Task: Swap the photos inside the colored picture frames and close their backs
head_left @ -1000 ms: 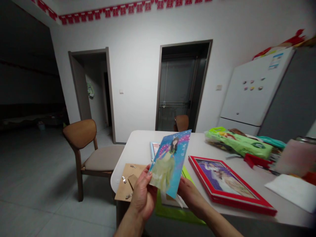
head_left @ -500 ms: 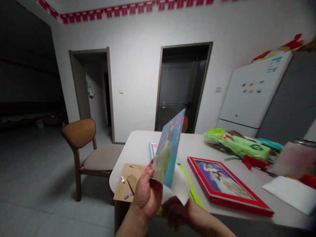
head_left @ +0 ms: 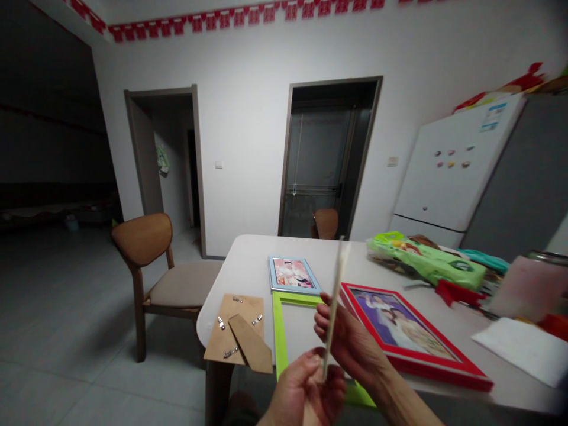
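Between my hands a thin photo print (head_left: 336, 302) stands upright, turned almost edge-on, so its picture is hidden. My left hand (head_left: 310, 384) pinches its lower end. My right hand (head_left: 350, 337) is around its side edge, fingertips showing on the left of it. Under them lies an empty lime-green picture frame (head_left: 279, 331), partly covered by my hands. Left of that frame is a brown backing board (head_left: 244, 305) with metal clips and a stand leg (head_left: 251, 343).
Beyond the green frame lies a light-blue framed photo (head_left: 293, 273). A red framed photo (head_left: 403, 325) is to the right. Farther right are a green package (head_left: 426, 257), a white sheet (head_left: 523, 349) and a pink container (head_left: 528, 290). A wooden chair (head_left: 142, 239) stands left of the table (head_left: 248, 260).
The print has turned from showing its blue picture side to edge-on and moved right and lower. My right hand has come up to its side. The loose white sheet behind it no longer shows separately.
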The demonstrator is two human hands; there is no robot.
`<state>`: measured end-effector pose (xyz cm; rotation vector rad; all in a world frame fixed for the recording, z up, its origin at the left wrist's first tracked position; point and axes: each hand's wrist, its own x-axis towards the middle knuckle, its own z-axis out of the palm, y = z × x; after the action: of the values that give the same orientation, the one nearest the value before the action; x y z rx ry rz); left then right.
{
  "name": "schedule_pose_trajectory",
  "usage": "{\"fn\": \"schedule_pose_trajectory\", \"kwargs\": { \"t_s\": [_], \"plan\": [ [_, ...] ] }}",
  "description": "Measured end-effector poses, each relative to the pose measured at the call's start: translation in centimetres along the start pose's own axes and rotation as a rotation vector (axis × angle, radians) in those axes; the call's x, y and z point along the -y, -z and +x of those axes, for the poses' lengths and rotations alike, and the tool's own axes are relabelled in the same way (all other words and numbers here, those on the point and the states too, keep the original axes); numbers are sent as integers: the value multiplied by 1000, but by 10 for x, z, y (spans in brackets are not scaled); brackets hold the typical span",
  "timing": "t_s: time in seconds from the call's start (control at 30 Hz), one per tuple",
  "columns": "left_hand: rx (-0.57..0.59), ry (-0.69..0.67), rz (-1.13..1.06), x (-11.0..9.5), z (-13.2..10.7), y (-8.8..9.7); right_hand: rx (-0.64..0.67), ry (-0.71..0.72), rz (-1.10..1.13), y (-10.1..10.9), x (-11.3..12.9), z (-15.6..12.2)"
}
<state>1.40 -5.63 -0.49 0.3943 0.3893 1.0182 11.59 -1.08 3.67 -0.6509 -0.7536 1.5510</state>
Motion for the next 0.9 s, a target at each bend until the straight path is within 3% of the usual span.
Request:
{"fn": "schedule_pose_trajectory", "kwargs": {
  "t_s": [0.07, 0.2, 0.33, 0.43, 0.57, 0.7, 0.9],
  "plan": [
    [-13, -36, 150, -3, 1, 10, -53, -53, -62, 9, 1, 7],
    [-147, -378, 428, -28, 9, 32, -199, -146, -215, 40, 7, 23],
    [-271, -560, 830, -49, 21, 52, -305, -182, -361, 72, 6, 39],
    [-236, -514, 1222, -49, 22, 55, -326, -216, -488, 87, -1, 47],
    [-136, -409, 1580, -39, 15, 49, -279, -202, -616, 87, -14, 54],
    [-122, -356, 1684, -33, 13, 52, -334, -129, -837, 77, -20, 57],
    [-74, -406, 1620, -33, 11, 57, -309, -9, -1340, 76, -13, 55]
  ]
}}
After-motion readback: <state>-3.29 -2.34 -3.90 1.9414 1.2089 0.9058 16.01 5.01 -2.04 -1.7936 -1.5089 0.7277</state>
